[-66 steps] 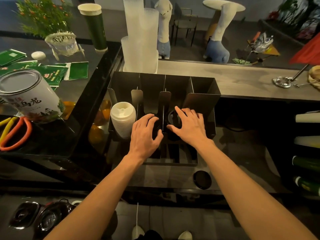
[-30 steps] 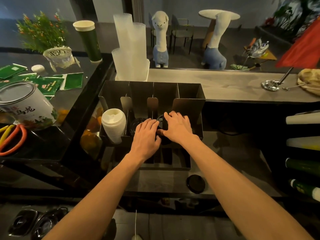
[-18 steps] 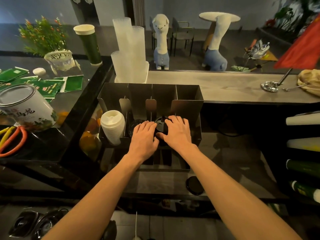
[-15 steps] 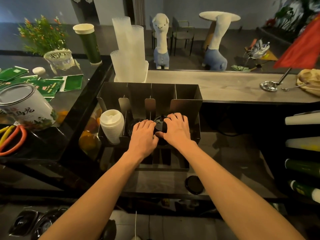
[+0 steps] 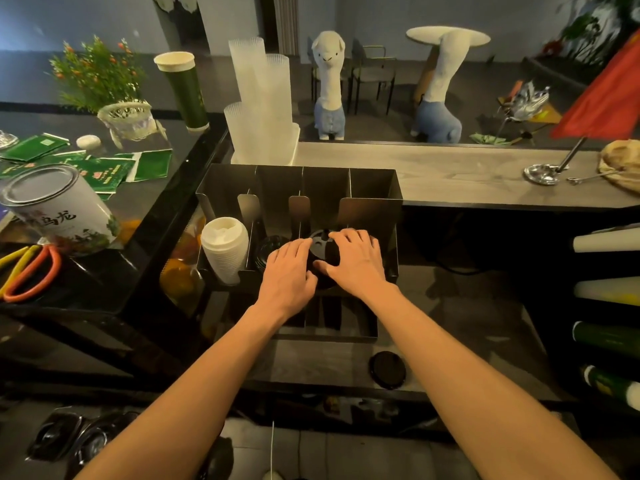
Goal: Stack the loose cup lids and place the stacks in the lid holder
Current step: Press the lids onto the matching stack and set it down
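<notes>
Since the earliest frame the left hand (image 5: pixel 289 271) has slid off the divider to the right, and both hands now close in on one stack of black plastic cup lids (image 5: pixel 320 244). That stack sits in the third compartment from the left of the dark metal lid holder (image 5: pixel 372 206), which stands at the back of the grey counter (image 5: pixel 464 323). The stack's long axis runs down into the compartment, and its top lid faces up, showing between the hands.

The left hand lies with nearly straight fingers against the stack's left side. The right hand (image 5: pixel 356 261) curls its fingers over the top and right of the stack, thumb at the near side, gripping it.

A stack of white cup lids (image 5: pixel 225 249) leans in the leftmost compartment, top face up. A shorter pile of dark lids (image 5: pixel 272 245) fills the second.

One loose black round lid (image 5: pixel 388 369) lies flat near the counter's front edge, right of the holder's front.

On the glossy black ledge at left, a white cylindrical tin (image 5: pixel 59 216) bears the characters "乌龙". The print on the green paper packets (image 5: pixel 104 169) behind it is too small to read.
</notes>
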